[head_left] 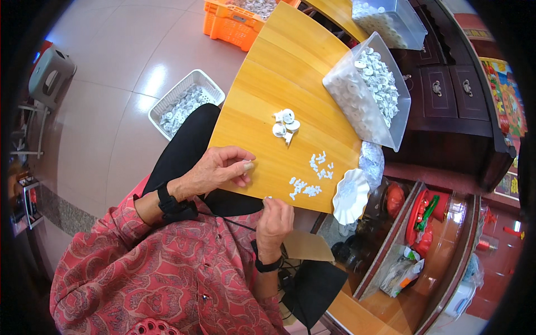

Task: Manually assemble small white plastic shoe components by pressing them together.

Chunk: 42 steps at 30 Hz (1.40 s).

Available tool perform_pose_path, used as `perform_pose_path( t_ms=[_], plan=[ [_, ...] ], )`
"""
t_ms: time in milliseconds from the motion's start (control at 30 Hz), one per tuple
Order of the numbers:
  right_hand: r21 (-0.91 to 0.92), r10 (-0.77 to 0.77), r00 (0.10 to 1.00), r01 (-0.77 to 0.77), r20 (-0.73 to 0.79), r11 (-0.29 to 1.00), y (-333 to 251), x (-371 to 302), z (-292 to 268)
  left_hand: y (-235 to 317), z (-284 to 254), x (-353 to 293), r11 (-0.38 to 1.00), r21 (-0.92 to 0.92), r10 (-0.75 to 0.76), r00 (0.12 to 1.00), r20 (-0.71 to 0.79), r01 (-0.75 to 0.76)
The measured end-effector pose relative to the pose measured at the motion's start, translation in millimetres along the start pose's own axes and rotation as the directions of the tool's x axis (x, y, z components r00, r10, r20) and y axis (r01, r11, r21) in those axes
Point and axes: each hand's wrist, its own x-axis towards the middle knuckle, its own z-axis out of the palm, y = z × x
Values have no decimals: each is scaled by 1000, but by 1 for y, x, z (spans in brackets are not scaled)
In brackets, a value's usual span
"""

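Your shirt [162, 268] faces small white pieces [311, 191], likely spread for reach, your left hand [219, 167] half-curled, right hand [274, 224] pinched, both holds unclear.

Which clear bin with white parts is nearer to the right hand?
The bin at the right side of the wooden table. The other bin stands farther from the right hand, at the picture's top edge.

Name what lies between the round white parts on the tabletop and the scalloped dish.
The head view shows small white pieces scattered between the round parts and the dish.
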Motion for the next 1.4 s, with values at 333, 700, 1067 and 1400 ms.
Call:
perform_pose_path(
  t_ms=[333, 700, 1067, 1400],
  plan=[
    [652, 656, 722, -608, 218, 452, -4, 19, -3, 1, 0, 0, 1000, 0, 2, 1000, 14, -2],
    [734, 674, 644, -643, 361, 220, -13, 31, -10, 4, -4, -1, 997, -68, -43, 997, 71, 47],
    [811, 638, 678, -568, 364, 141, -27, 39, -7, 0, -7, 1, 958, -266, -70, 986, 154, 109],
    [863, 590, 745, -482, 312, 151, -41, 46, 0, -5, -6, 1, 920, -351, -102, 973, 209, 172]
  ],
)
